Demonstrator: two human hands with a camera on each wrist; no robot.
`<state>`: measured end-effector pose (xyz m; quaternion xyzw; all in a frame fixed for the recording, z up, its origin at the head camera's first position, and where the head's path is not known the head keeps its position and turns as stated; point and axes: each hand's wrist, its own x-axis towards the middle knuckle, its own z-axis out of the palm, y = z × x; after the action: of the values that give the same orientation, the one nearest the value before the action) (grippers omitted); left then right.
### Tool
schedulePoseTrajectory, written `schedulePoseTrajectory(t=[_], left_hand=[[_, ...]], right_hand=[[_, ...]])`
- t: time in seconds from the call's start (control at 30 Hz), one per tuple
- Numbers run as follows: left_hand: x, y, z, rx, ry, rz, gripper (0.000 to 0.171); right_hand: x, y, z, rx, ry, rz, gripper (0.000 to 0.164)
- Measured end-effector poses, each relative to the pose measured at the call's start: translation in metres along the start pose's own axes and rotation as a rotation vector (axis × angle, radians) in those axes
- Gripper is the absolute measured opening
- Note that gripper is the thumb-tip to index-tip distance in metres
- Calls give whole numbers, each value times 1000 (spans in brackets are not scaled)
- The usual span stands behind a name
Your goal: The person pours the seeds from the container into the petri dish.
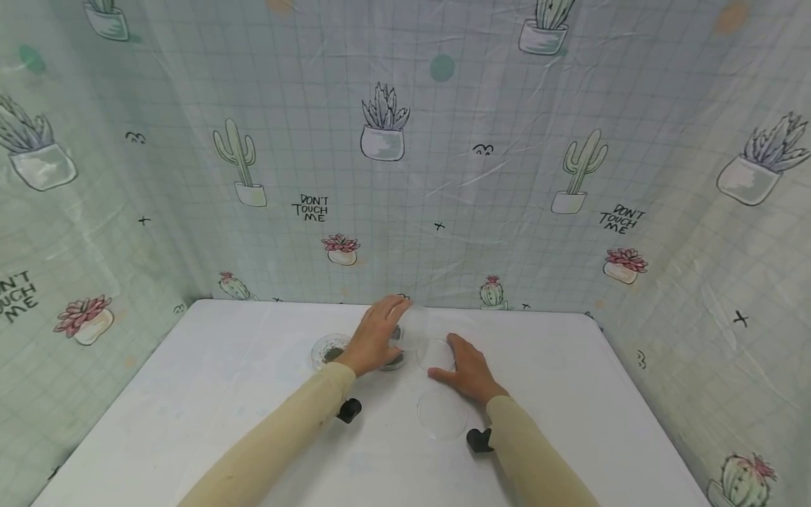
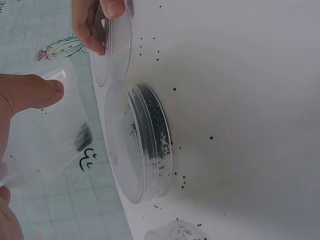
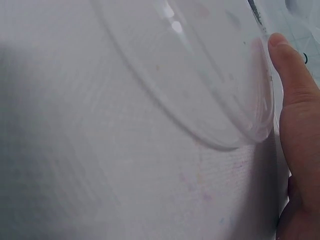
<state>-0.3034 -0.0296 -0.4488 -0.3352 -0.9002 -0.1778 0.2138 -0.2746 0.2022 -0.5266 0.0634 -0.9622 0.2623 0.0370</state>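
Note:
My left hand (image 1: 376, 336) pinches a clear plastic bag (image 2: 47, 130), tilted above the table, with a few dark grains gathered in one corner. Below it in the left wrist view stands a round clear petri dish (image 2: 159, 125) holding many small black grains. My right hand (image 1: 467, 370) holds an empty-looking clear petri dish (image 2: 120, 50) by its rim, thumb on the near side and fingers around the far side. Close up in the right wrist view, the thumb (image 3: 295, 92) lies along the edge of this clear dish (image 3: 200, 80).
Left of my left hand sits another petri dish (image 1: 322, 350) with dark grains. A clear round lid or dish (image 1: 441, 414) lies nearer me on the white table (image 1: 253, 366). Loose black grains are scattered around the filled dish. A cactus-print curtain (image 1: 405, 190) hangs behind.

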Motion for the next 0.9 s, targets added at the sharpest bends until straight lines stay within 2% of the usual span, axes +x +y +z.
schedulePoseTrajectory(t=[0.23, 0.4, 0.63, 0.9], left_hand=[[1, 2, 2, 8, -6, 6, 97], [4, 2, 6, 27, 3, 27, 97], [6, 6, 4, 3, -22, 53, 97], [11, 10, 4, 31, -48, 80, 98]], right_hand=[[1, 3, 1, -20, -18, 1, 102], [2, 4, 1, -20, 16, -33, 100], [3, 1, 0, -36, -3, -14, 98], [2, 1, 1, -29, -5, 1, 97]])
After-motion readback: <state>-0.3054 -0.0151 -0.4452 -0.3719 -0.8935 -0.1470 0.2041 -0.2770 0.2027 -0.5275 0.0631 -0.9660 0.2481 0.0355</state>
